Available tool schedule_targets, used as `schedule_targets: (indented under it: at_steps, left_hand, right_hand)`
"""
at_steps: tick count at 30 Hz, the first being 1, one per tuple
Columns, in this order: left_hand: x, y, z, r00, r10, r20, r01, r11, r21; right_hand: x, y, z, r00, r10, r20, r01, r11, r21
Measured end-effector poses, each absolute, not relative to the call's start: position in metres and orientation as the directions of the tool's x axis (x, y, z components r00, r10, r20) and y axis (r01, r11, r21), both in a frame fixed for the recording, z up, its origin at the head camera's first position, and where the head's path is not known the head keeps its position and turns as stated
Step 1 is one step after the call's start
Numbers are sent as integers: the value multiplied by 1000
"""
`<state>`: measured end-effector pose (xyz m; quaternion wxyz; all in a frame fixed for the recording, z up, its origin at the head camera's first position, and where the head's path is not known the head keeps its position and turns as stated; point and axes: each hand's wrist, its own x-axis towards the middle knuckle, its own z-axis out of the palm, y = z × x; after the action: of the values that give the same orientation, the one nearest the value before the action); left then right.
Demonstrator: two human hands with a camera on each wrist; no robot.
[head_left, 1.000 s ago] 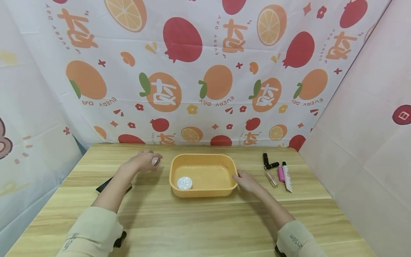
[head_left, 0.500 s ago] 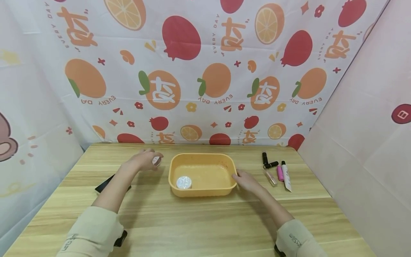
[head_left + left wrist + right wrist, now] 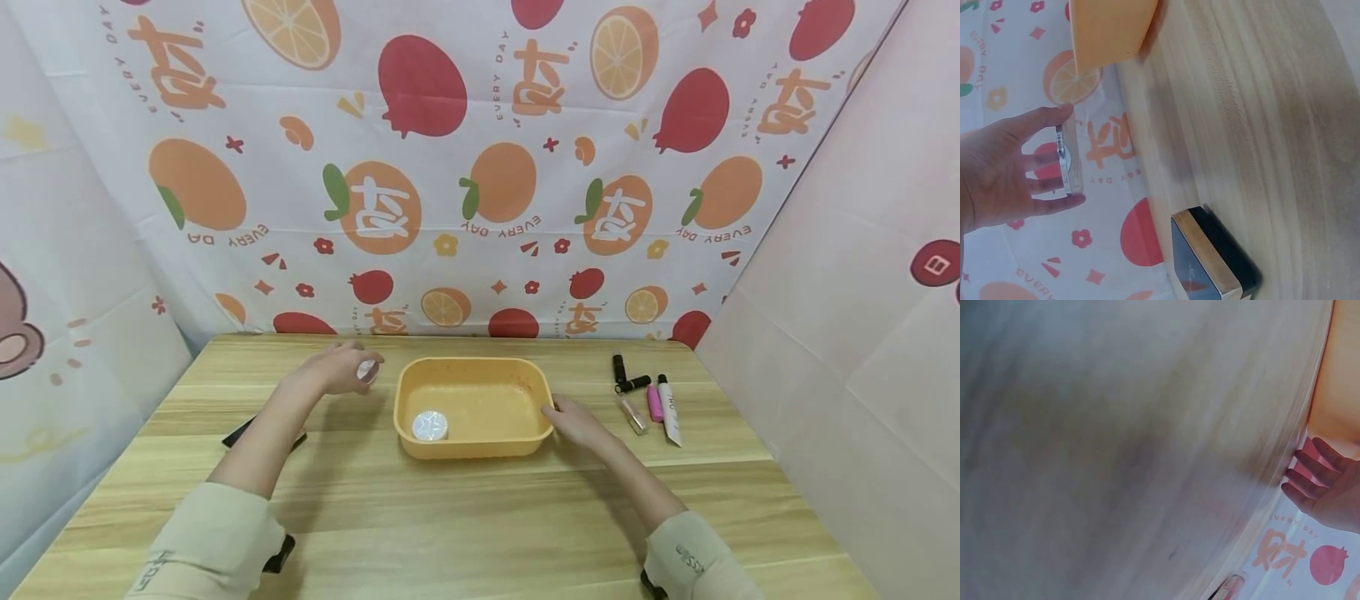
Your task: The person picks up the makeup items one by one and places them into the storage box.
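In the head view my left hand [image 3: 336, 369] is raised over the table, left of a yellow plastic basin [image 3: 472, 450]. Between thumb and fingertips it holds a small round, flat case [image 3: 1069, 159] with a clear body and silvery edge; its exact kind is unclear. At the basin's right end my right hand [image 3: 577, 423] grips the rim, thumb over the edge. The right wrist view shows the fingers [image 3: 1316, 469] of that hand beside the basin wall [image 3: 1338, 381]. Inside the basin's near left corner lies a round white case [image 3: 430, 426] with a star-like pattern on top.
Under the left forearm is a dark box [image 3: 1200, 256] with a gold band, partly hidden in the head view. To the right lie two black tubes [image 3: 632, 385], a clear lipstick-like tube [image 3: 633, 416], a pink tube [image 3: 655, 404] and a white squeeze tube [image 3: 670, 412]. Printed cloth hangs behind.
My left hand has shifted slightly up and right with the round case, which is tilted a little more. My right hand and the basin stay in place.
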<state>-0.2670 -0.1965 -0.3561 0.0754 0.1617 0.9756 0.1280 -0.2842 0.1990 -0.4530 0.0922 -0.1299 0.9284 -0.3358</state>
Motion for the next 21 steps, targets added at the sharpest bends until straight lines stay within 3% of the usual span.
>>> schedule_targets:
  at_steps: [12,21]
  left_hand:
    - [-303,-206,-358,-891,453,-8,437,864,249]
    - [-321,-204,-345,-883,469,-32,451,864,221]
  right_hand:
    - [-302,186,-454,-963,-262,-69,-158,750,-643]
    - [-315,175,-455,-971,-230,-66,-134,752,-645]
